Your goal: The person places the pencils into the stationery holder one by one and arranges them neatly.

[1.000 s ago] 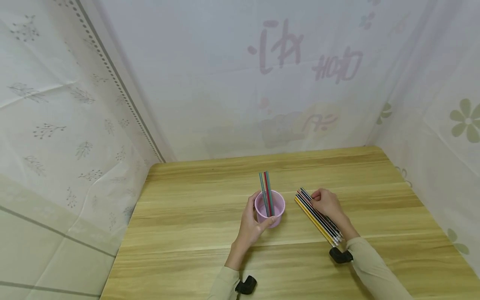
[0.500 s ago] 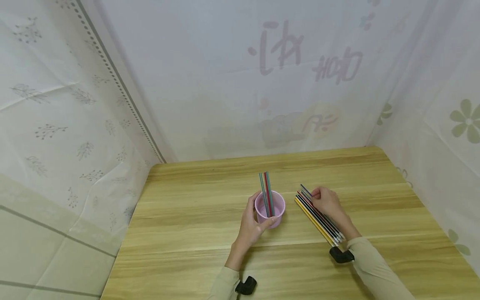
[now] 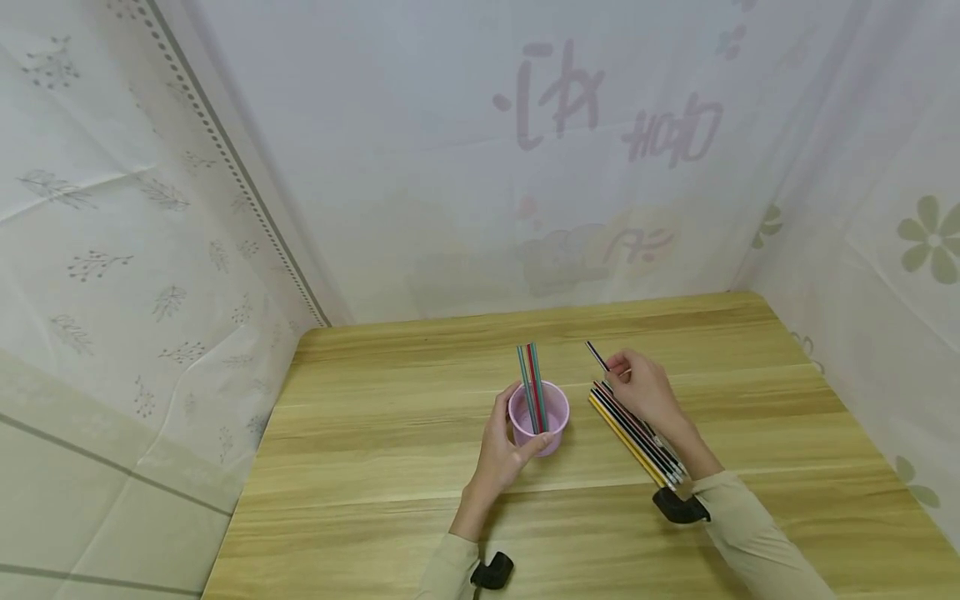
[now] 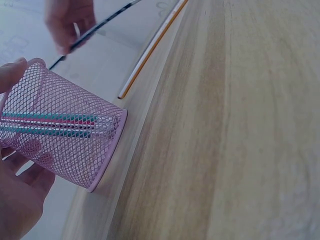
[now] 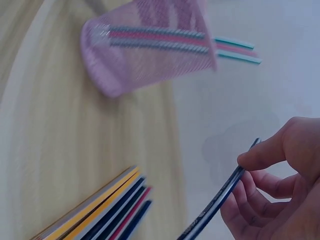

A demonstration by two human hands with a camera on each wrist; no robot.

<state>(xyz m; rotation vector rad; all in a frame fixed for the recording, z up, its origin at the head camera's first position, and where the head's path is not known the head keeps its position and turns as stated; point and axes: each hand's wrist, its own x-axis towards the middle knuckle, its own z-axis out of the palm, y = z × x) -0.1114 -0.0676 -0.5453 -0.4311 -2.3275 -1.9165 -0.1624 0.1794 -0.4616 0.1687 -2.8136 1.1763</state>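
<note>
My left hand (image 3: 501, 454) grips a pink mesh pencil cup (image 4: 70, 125), thumb at the near side and fingers round the back. Inside the cup lean several pencils (image 3: 534, 383), teal and red, their upper ends rising past the rim. To the right, my right hand (image 3: 647, 390) pinches a dark pencil (image 5: 215, 202) between thumb and fingers, raised above the others. Below that hand a row of pencils (image 3: 633, 437) lies slanted on the table, yellow at the left, then black and dark red ones.
The wood-grain table (image 3: 375, 467) reaches back to a pale printed curtain (image 3: 450, 208). Another patterned curtain (image 3: 135, 292) hangs along the left side. A black wrist mount (image 3: 681, 506) sits by the right sleeve, close to the row's near end.
The right hand has drawn a dark pencil out of the row and lifted it up and slightly left. The left hand and the cup have stayed in place.
</note>
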